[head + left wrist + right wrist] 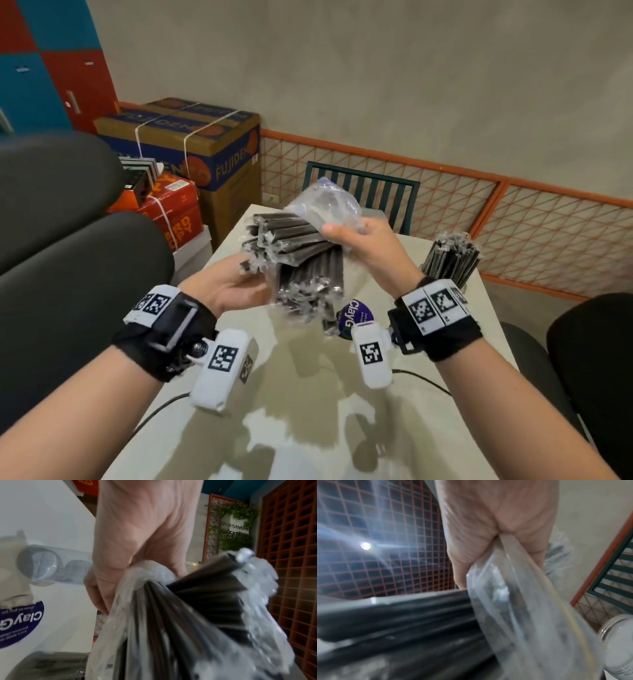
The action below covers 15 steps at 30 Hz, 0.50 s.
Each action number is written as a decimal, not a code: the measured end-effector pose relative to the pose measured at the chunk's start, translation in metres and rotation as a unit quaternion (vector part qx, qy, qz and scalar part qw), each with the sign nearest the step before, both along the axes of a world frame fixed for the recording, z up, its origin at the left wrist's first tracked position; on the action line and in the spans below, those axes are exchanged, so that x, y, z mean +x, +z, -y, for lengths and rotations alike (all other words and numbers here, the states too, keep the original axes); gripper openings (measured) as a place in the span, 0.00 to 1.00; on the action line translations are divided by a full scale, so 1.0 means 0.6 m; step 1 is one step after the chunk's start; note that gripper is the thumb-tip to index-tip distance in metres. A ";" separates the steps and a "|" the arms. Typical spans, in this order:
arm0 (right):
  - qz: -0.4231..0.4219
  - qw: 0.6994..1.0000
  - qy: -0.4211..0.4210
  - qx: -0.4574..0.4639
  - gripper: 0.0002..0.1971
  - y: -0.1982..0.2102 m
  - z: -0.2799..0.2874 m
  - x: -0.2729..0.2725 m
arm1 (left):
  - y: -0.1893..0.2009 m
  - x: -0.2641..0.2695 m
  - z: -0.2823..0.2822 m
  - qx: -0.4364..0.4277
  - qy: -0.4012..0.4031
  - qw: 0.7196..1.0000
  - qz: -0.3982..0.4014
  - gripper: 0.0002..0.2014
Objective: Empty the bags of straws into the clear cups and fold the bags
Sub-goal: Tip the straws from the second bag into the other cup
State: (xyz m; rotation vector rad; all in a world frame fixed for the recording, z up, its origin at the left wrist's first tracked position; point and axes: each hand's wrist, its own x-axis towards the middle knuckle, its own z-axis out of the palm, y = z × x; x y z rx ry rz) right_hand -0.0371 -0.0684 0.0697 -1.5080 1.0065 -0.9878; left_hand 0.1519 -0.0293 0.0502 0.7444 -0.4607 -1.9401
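Observation:
My left hand (pixel 236 287) (pixel 137 540) grips a fanned bundle of black, individually wrapped straws (pixel 298 253) (pixel 197 608) (pixel 393 622) above the table. My right hand (pixel 363 240) (pixel 496 527) pinches the crumpled clear bag (pixel 322 202) (pixel 522 615) at the bundle's far end; the straws stick out of it toward me. At the table's right edge a clear cup (pixel 448 260) stands full of black straws. Under my hands lies a purple ClayGo label (pixel 352 318) (pixel 17 626). An empty clear cup (pixel 39 563) shows in the left wrist view.
The white table (pixel 308 428) has a thin black cable (pixel 421 377) across its near part. Black chair backs stand at the left (pixel 68 240) and right (pixel 589 359), and a teal chair (pixel 376 185) at the far end. Cardboard boxes (pixel 205 150) are stacked beyond the left corner.

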 end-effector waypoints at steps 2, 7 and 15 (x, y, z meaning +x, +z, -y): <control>-0.009 1.000 0.005 -0.018 0.18 0.010 0.009 0.008 | 0.008 -0.009 -0.004 -0.059 -0.092 0.993 -0.047 0.17; -0.118 0.992 -0.001 -0.032 0.31 0.032 0.042 0.018 | 0.006 0.012 0.030 -0.073 -0.026 0.989 0.127 0.08; -0.013 0.986 0.051 0.159 0.31 0.039 0.071 0.030 | 0.023 0.021 0.053 -0.157 -0.032 0.948 0.276 0.19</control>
